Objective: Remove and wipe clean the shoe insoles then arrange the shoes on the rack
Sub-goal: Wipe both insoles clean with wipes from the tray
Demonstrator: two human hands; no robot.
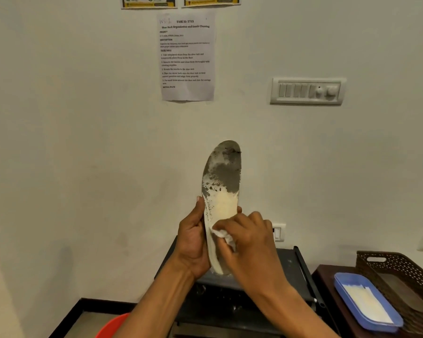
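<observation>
Nearest, at seven o'clock along the bottom edge, a curve of a red bucket (115, 325) shows. Both forearms rise from six o'clock to meet just below the middle of the view.

The left hand (193, 242) grips the insole (222, 176) by its lower half, thumb along the left edge and fingers curled behind it, and holds it upright in the air with the far end pointing to twelve o'clock. The right hand (249, 242) comes in from four o'clock, its fingers pinching a small white wipe (224, 236) and pressing it against the insole's face – so the hands are together, both clamped on the work. Above the wipe the middle of the insole is pale, and the upper part is grey and blotchy (dirt or worn lining, I cannot tell which).

Behind the hands sits the dark shoe rack (291, 269). At four o'clock a blue tray (359, 278) holds white sheets, and a brown lattice basket (401, 264) stands just beside it. No shoe is in view. On the wall beyond, a printed sheet (187, 57) hangs at twelve o'clock and a switch panel (307, 91) at two.

The step in hand is the wiping. By my reading the next move calls for strokes toward the grey upper end – with the left hand's grip firm, since the free end may flex.
</observation>
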